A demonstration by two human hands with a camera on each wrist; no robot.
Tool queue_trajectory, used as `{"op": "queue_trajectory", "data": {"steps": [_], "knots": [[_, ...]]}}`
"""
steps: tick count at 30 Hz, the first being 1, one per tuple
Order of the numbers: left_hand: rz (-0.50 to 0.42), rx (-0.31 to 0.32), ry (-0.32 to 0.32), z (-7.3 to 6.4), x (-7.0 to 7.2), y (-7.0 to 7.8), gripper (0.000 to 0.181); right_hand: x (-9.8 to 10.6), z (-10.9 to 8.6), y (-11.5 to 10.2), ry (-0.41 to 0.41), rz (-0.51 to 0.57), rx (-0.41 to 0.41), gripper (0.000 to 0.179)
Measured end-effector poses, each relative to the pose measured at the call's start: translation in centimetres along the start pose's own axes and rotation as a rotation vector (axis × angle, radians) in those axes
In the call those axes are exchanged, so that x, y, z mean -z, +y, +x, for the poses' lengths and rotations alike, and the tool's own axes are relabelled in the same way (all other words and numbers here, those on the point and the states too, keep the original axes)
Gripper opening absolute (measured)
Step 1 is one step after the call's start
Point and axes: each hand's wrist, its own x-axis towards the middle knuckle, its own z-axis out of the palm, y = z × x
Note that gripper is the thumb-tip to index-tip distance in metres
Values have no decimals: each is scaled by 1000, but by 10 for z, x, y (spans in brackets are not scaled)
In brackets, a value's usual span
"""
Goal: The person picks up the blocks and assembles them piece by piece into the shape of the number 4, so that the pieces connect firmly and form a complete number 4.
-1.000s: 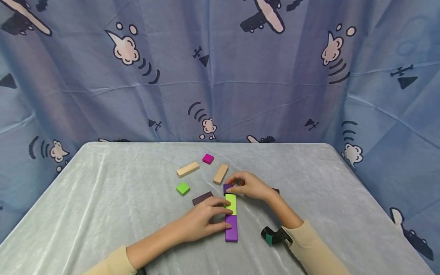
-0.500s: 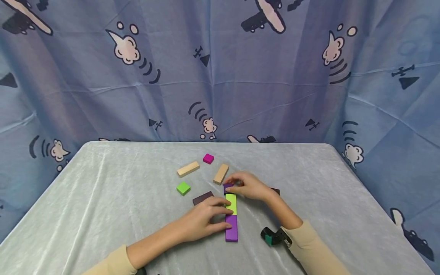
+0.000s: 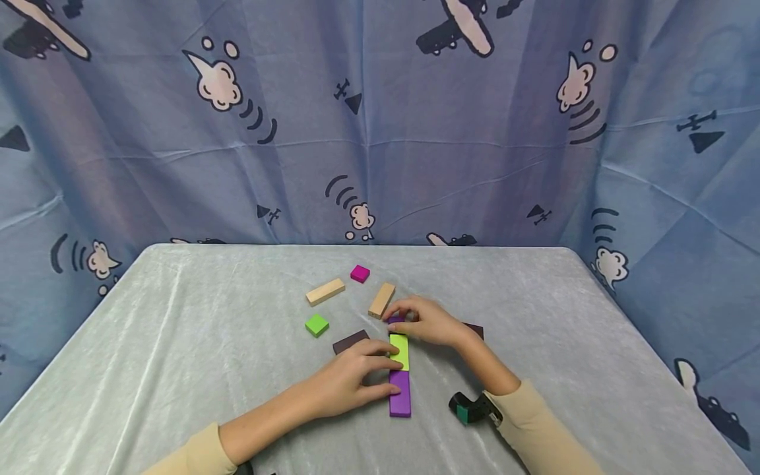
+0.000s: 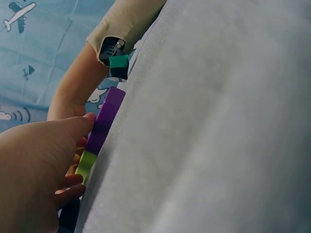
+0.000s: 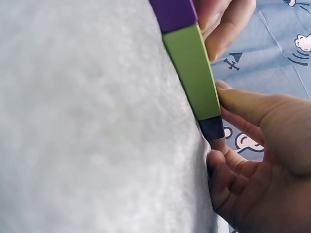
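Note:
A purple block [image 3: 400, 404] and a lime block [image 3: 404, 344] lie end to end on the table, in a row pointing away from me. At the far end of the row sits a small dark purple block [image 5: 212, 128], partly covered by fingers in the head view. My right hand [image 3: 432, 321] pinches this small block between thumb and fingers. From the left side, my left hand [image 3: 347, 377] rests relaxed fingertips on the row, the thumb on the purple block and other fingers on the lime one. The left wrist view shows that thumb [image 4: 86, 124] against the purple block's side.
A dark brown block [image 3: 349, 342] lies just beyond the left hand, and another dark block [image 3: 475, 330] shows behind the right wrist. Farther back are two plain wooden blocks [image 3: 325, 292], a green block [image 3: 317, 325] and a magenta block [image 3: 359, 274]. A patterned curtain [image 3: 380, 132] hangs behind.
My right fingers have shifted slightly and now cover more of the small dark purple block. The left hand and the other blocks stay as they were.

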Motion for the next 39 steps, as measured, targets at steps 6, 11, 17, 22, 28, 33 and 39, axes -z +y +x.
{"op": "queue_trajectory", "data": {"steps": [6, 11, 17, 22, 28, 33, 39], "knots": [[-2, -3, 3, -1, 0, 0, 31, 1, -1, 0, -14, 33, -22, 22], [-4, -3, 2, -1, 0, 0, 31, 2, -2, 0, -23, 47, -19, 22], [-3, -5, -1, 0, -1, 0, 31, 3, -3, 0, -31, 57, -12, 22], [-4, -6, 2, 0, -1, 0, 30, 4, -4, -2, -27, 53, -14, 23], [-3, -6, 6, 0, -2, -1, 31, 3, -4, -3, -22, 48, -30, 22], [-5, -15, 11, 0, -2, -2, 31, 3, -3, -3, -26, 55, -36, 23], [8, -27, 18, 0, -3, -2, 31, 3, -3, -3, -30, 58, -36, 24]]}}
